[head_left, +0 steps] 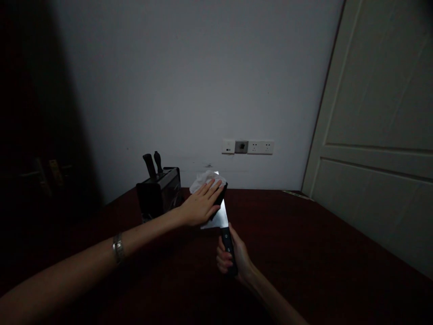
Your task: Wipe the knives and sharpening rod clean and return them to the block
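A cleaver (222, 218) with a broad shiny blade and a black riveted handle is held up above the table, blade pointing away from me. My right hand (237, 257) is closed around its handle. Against the blade, my left hand (199, 205) holds a crumpled white cloth or tissue (199, 179), its fingers stretched long over it. Part of the cloth sticks out past the fingertips, and the hand hides much of the blade. To the left stands a dark knife block (158, 192) with two black handles (153, 164) rising from its top.
The dark reddish table (270, 234) reaches to a pale wall (189, 81). Sockets and switches (247, 147) sit low on that wall. A light panelled door (379, 135) is at the right; the left side is very dark, with a door handle (32, 174).
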Action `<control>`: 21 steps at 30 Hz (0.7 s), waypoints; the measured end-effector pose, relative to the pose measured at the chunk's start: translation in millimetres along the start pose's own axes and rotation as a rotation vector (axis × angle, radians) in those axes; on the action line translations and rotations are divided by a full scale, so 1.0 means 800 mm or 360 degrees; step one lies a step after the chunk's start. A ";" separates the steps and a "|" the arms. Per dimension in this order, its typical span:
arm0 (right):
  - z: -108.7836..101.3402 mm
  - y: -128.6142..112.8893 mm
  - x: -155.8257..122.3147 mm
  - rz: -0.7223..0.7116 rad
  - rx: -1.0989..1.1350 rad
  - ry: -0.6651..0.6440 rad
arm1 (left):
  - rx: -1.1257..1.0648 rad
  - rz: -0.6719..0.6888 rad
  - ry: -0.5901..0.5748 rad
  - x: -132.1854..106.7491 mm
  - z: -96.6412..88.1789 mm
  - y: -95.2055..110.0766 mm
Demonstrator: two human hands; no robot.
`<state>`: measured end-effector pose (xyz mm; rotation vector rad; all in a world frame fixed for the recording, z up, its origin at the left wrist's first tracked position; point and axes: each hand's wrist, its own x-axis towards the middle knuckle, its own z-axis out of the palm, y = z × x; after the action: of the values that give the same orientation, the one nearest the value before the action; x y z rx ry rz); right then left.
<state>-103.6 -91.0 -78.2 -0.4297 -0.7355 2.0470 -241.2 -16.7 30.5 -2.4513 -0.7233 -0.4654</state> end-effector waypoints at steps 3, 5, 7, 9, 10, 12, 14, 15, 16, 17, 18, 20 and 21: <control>0.002 0.000 -0.001 0.0008 -0.0002 0.0002 | 0.0036 -0.0117 -0.0003 0.012 0.000 -0.029; 0.003 -0.001 -0.002 0.0000 0.0006 0.0009 | 0.0057 -0.0121 -0.0033 0.017 0.000 -0.037; 0.003 -0.001 -0.002 -0.0004 0.0013 0.0019 | 0.0074 -0.0055 -0.0063 0.015 0.000 -0.034; 0.004 0.000 -0.001 0.0002 0.0009 0.0032 | 0.0084 0.0020 -0.0082 0.009 -0.001 -0.028; 0.004 0.000 -0.001 0.0010 0.0000 0.0039 | 0.0084 0.0051 -0.0095 0.006 -0.002 -0.026; 0.003 0.001 0.000 0.0048 -0.0029 0.0048 | 0.0082 0.0075 -0.0126 0.001 -0.003 -0.029; 0.001 0.003 0.002 0.0095 -0.0060 0.0057 | 0.0081 0.0041 -0.0151 -0.001 -0.003 -0.042; -0.001 0.004 0.003 0.0118 -0.0074 0.0064 | 0.0081 0.0014 -0.0157 -0.001 -0.003 -0.050; -0.002 0.005 0.005 0.0131 -0.0084 0.0073 | 0.0081 -0.0007 -0.0158 -0.001 -0.003 -0.057; -0.003 0.005 0.005 0.0137 -0.0094 0.0081 | 0.0079 -0.0013 -0.0157 -0.001 -0.003 -0.064; -0.004 0.005 0.006 0.0136 -0.0104 0.0087 | 0.0077 0.0003 -0.0154 0.000 -0.004 -0.070; -0.004 0.004 0.006 0.0119 -0.0127 0.0096 | 0.0068 0.0088 -0.0156 0.000 -0.008 -0.075; -0.004 0.003 0.005 0.0105 -0.0138 0.0101 | 0.0063 0.0142 -0.0162 -0.001 -0.011 -0.075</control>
<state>-105.6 -87.3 -82.3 -0.5728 -0.7829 2.0583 -278.1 20.8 60.7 -2.4725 -0.6546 -0.2917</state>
